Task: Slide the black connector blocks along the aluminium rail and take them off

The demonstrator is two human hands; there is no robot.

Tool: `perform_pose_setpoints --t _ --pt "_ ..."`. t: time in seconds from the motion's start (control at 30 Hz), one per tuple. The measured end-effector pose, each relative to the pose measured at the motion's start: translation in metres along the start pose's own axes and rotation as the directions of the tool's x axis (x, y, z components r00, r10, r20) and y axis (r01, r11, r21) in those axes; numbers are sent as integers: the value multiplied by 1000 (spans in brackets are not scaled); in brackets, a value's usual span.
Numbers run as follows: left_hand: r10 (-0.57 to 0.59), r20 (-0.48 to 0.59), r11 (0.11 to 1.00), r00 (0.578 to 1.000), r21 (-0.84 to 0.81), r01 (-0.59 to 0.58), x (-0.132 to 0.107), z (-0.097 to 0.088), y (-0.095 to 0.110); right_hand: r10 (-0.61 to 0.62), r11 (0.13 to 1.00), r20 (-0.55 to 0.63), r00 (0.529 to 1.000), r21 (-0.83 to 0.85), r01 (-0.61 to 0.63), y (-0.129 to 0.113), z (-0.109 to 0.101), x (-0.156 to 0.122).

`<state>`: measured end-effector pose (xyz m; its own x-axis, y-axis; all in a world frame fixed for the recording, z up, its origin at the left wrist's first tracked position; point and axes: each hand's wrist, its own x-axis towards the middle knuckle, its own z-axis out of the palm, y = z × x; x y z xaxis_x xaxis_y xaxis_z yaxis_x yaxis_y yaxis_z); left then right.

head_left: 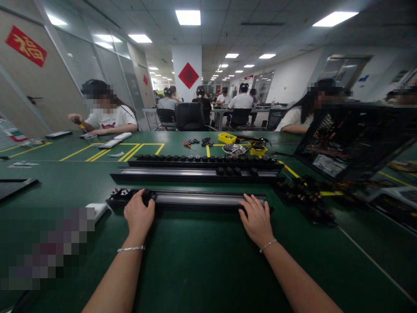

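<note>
A long black rail (202, 199) with a shiny silver inner channel lies crosswise in front of me. My left hand (139, 213) is at its left part, thumb and fingers closed around a small black part (149, 194) in the channel; its exact kind is partly hidden by the fingers. Left of that hand, a few black parts with bright metal bits (121, 192) sit in the rail's end. My right hand (257, 217) lies over the rail's right part, fingers stretched out and apart, touching it.
Behind lie a second rail (169, 173) with several black parts at its right and a third row (195, 159) filled with them. Loose black parts (302, 195) are heaped at right, near an open computer case (352, 143). Beyond are a metal dish (233, 149), yellow bins (227, 138) and seated people.
</note>
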<state>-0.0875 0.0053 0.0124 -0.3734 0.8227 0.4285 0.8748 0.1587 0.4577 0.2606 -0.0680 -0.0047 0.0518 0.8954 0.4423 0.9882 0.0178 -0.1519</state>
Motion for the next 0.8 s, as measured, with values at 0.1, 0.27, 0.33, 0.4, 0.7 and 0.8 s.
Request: perform_pose_setpoints --t 0.1,0.27,0.33,0.4,0.7,0.8 --pt "8 35 1000 999 12 -8 -4 -2 4 8 1000 11 1000 8 -8 -1 -2 0" --pt "51 70 999 996 -7 -50 -7 -1 6 23 1000 28 999 16 -24 -2 -2 0" --pt "68 81 998 994 -22 -66 -7 0 5 25 1000 32 999 15 -25 -2 -2 0" --pt "87 84 996 993 -35 -84 -6 1 4 26 1000 39 999 15 -27 -2 -3 0" --pt "126 53 991 991 -42 -124 -8 -1 5 38 999 50 998 15 -38 0 -1 3" --pt "140 48 990 989 -28 -139 -8 0 6 38 999 45 998 12 -39 0 -1 3"
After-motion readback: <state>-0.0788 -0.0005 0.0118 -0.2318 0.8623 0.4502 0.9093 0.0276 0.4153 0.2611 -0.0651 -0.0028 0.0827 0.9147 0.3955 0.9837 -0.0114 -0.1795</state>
